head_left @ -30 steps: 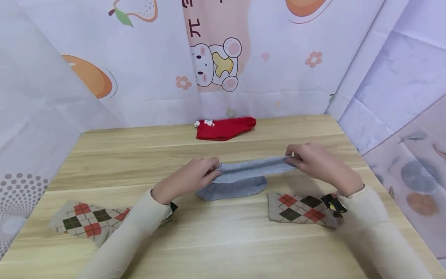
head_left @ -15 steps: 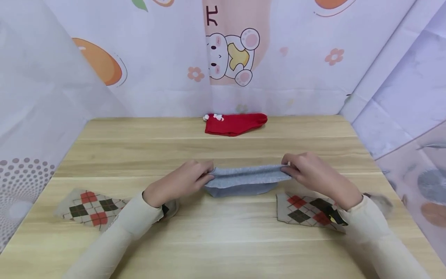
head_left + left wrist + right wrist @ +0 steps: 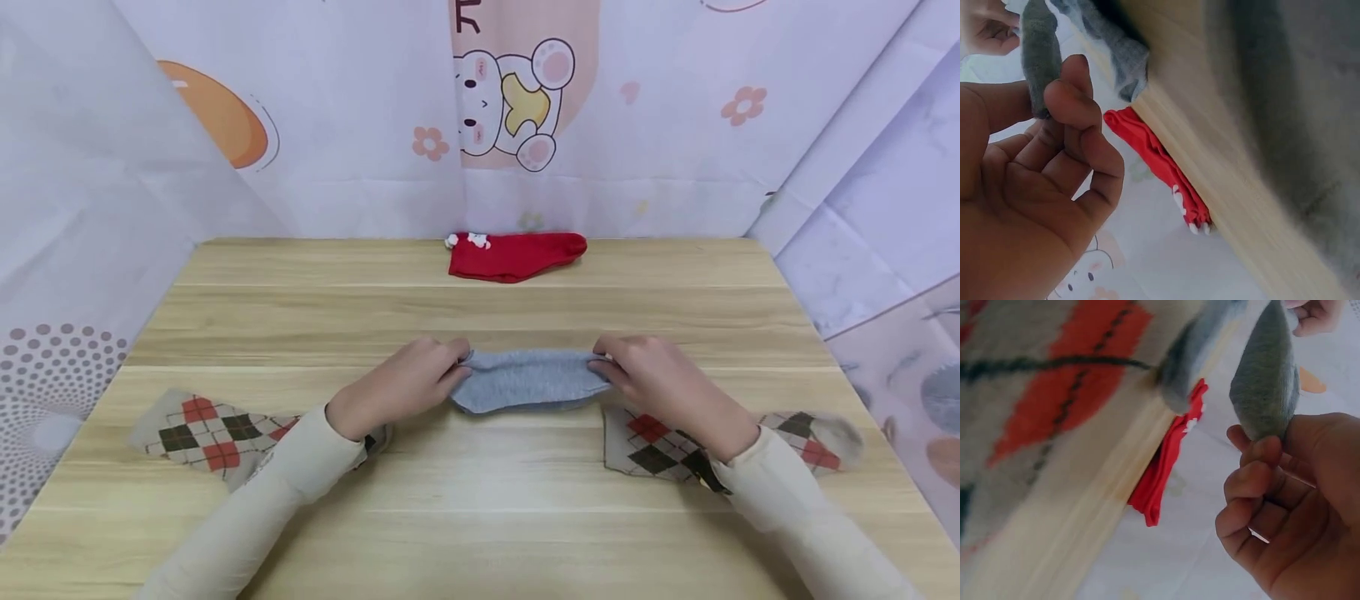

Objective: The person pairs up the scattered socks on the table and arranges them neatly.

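And here's the upper gray sock [image 3: 528,377], mid-table, stretched between two pinches: left hand [image 3: 405,379] at its nine o'clock end, right hand [image 3: 663,387] at three, thumbs and fingertips nipping the corners, spare fingers curled. The lower gray sock [image 3: 1124,56] lies just beneath; the red sock [image 3: 517,258] sits at twelve, argyle socks at eight [image 3: 202,437] and four [image 3: 652,458]. Good handling, I'd judge, wants level pinches, light even tension, edges squared over the one below, and sleeves clear of that argyle pair.
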`<state>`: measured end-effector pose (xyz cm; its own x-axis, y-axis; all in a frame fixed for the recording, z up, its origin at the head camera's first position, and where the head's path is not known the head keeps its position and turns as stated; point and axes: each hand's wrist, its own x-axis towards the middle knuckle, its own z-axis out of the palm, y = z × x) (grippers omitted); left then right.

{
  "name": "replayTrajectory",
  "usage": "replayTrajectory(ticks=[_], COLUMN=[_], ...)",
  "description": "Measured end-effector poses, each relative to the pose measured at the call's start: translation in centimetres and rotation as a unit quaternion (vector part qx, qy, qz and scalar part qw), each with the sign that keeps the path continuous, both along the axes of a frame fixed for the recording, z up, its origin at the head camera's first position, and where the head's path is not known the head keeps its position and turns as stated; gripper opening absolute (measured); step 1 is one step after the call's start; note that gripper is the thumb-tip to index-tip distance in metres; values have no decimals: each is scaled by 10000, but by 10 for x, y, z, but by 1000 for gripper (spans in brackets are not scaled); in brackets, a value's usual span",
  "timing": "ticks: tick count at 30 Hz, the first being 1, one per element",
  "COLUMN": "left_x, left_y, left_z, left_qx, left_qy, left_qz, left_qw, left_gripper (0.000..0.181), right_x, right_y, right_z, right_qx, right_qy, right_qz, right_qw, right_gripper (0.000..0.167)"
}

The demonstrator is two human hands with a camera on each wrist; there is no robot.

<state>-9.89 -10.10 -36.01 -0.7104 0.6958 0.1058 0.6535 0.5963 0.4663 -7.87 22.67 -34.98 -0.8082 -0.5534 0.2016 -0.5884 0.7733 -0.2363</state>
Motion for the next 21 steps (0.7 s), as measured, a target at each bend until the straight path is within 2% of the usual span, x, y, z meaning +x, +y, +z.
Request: replayTrajectory(ticks=[5, 8, 10, 13, 15, 17, 19, 21], left_x=[3, 4, 6, 13, 21, 30, 37, 43], left_y=[4, 6, 7, 12, 18, 23, 27, 29], left_z=[-7, -9, -8, -3, 2, 6, 6, 3], left_qx=[-333, -425, -564, -924, -1110, -1166, -1190, -1337], left_qy=[204, 482, 812, 1473, 1884, 2067, 1988, 1764], left_qz=[75, 223, 404, 598, 502, 196, -173, -406], left_qw=[9992, 9977, 9943, 9829, 9745, 9712, 9726, 9743], left_gripper=[12, 9, 10, 18, 20, 21, 21, 25], right_x=[0, 1, 3, 6, 9, 13, 18, 23], right_y=[-1, -2, -3, -7, -12, -18, -23, -28], right_z=[-6, -7, -8, -7, -7, -6, -7, -9], right_qx=[394, 447, 383, 186, 51, -18, 43, 143], right_qy=[-177, -214, -123, 301, 647, 853, 784, 455], right_qz=[-51, -9, 48, 252, 484, 720, 921, 1039], right_qw=[9991, 9988, 9992, 9991, 9967, 9937, 9926, 9934], right_gripper=[13, 11, 11, 16, 22, 26, 29, 31])
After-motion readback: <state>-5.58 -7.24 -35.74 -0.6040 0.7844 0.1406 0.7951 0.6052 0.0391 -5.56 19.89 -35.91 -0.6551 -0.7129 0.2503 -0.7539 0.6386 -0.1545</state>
